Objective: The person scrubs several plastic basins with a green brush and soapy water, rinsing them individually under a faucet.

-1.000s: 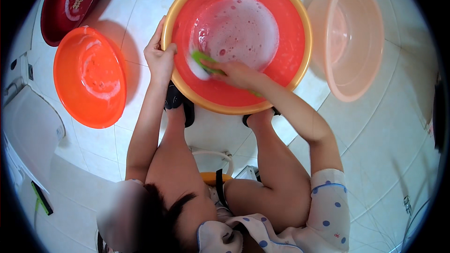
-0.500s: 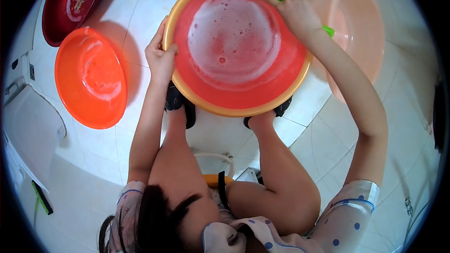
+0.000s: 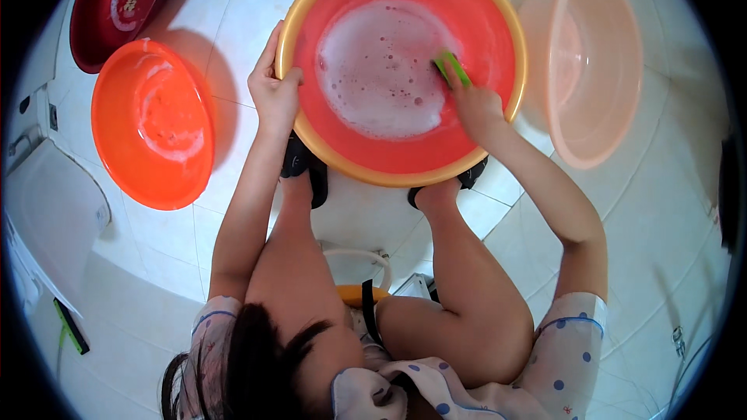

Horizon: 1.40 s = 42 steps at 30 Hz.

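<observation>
Evidently, a gold-rimmed red washbasin (image 3: pixel 489 27) extends rightward from the left grip (image 3: pixel 275 99) and beneath the right grip (image 3: pixel 478 113). A peach basin (image 3: pixel 597 105) stands right of the right grip, an orange basin (image 3: pixel 148 136) left of the left grip. Foam (image 3: pixel 373 70) lies left of the right grip. The left grip pinches the washbasin's rim (image 3: pixel 521 54); the right grip clasps a green scrubbing brush (image 3: pixel 451 68) inside.

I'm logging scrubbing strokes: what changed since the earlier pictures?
The right hand, gripping the green brush, moved from the near left of the red basin to its far side, then back to the right edge of the foam. Neither hand let go. The left hand stays on the gold rim; the orange basin and pale basin stay put.
</observation>
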{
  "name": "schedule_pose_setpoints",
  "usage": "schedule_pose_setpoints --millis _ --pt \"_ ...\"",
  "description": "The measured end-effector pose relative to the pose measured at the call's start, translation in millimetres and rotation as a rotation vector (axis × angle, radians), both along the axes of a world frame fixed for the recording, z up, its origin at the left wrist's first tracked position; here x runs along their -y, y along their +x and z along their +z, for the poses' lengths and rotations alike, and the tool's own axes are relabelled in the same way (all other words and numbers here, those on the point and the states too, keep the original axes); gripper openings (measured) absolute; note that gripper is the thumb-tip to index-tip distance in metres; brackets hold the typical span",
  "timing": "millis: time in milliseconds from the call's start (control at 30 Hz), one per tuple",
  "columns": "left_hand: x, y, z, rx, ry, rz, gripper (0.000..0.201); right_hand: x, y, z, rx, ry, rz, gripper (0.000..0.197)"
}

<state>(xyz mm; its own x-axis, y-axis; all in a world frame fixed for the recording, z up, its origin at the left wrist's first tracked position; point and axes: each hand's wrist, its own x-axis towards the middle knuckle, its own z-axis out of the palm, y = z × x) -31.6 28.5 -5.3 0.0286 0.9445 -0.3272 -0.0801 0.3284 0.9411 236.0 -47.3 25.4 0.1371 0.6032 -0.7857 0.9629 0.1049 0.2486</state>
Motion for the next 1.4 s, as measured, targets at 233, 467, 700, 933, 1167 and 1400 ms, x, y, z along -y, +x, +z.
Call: schedule_pose_setpoints --millis 233,467,700,933,1167,1400 --pt "-4.5 6.5 2.1 0.009 -0.023 0.027 0.066 -72.0 -53.8 -49.3 -0.408 0.374 -0.351 0.061" --pt "-2.6 1.7 -8.4 -0.036 0.079 0.038 0.053 -43.1 -145.7 -1.4 -1.055 -0.097 -1.005 0.059" --pt "0.8 6.7 -4.8 -0.081 0.090 0.022 0.049 17.6 -31.7 26.6 -0.993 -0.423 -0.335 0.053" --pt "9.0 9.6 -9.0 -0.136 0.151 -0.006 0.047 -27.2 38.2 20.5 0.124 -0.229 0.215 0.041" --pt "13.6 18.1 -5.2 -0.179 0.150 0.025 0.044 61.7 34.1 -12.5 -0.288 0.041 0.243 0.049" --pt "9.6 18.6 -5.4 -0.192 0.190 0.036 0.043 30.6 -115.9 -26.6 -0.849 0.006 -0.465 0.055"
